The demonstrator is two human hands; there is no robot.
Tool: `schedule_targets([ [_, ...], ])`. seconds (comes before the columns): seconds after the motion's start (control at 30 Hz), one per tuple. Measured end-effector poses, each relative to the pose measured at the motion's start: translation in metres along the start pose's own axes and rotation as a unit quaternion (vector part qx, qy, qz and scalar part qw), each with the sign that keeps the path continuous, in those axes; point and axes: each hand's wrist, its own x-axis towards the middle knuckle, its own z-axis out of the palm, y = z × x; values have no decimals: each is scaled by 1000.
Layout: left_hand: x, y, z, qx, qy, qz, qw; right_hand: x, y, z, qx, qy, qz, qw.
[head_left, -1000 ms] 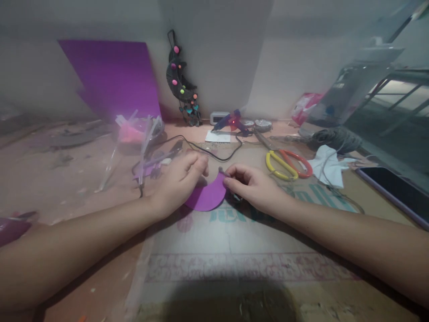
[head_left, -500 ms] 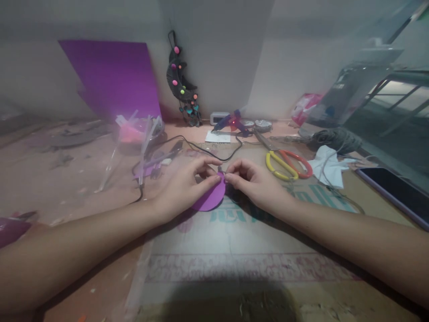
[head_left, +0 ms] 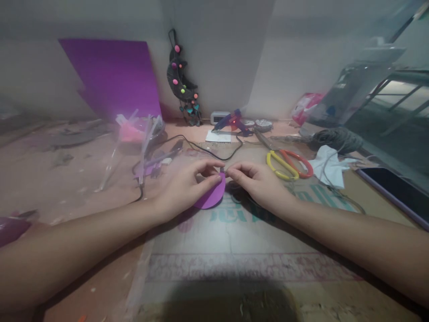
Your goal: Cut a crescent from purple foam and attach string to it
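Note:
A small purple foam crescent (head_left: 213,194) lies on a printed cardboard sheet (head_left: 234,241) in the middle of the table. My left hand (head_left: 187,185) rests over its left side, thumb and forefinger pinched on its upper tip. My right hand (head_left: 258,181) meets it from the right, fingers curled and pinched at the same tip on a thin dark bit that I cannot make out. The fingertips of both hands almost touch.
Yellow and orange scissors (head_left: 288,163) lie right of my hands. A glue gun (head_left: 231,121) with a red light and black cord sits at the back. A purple foam sheet (head_left: 114,76) and a black moon ornament (head_left: 181,85) lean on the wall. A phone (head_left: 395,190) lies far right.
My left hand has opened from covering the crescent and slid right, pinching its tip. My right hand has shifted slightly up to meet it. The crescent is more covered now.

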Motion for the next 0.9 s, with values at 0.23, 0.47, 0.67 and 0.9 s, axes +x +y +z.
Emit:
schedule_targets([
  [0.23, -1, 7, -1, 31, -6, 18, 999, -1, -2, -1, 34, 2, 18, 999],
  [0.47, -3, 7, -1, 31, -6, 22, 999, -1, -3, -1, 65, -2, 32, 997],
  [0.67, -1, 5, -2, 11, 3, 11, 1000, -1, 0, 0, 76, -15, 20, 997],
  [0.9, -1, 9, -4, 10, 7, 5, 1000, 0, 3, 1, 66, -32, 14, 997],
])
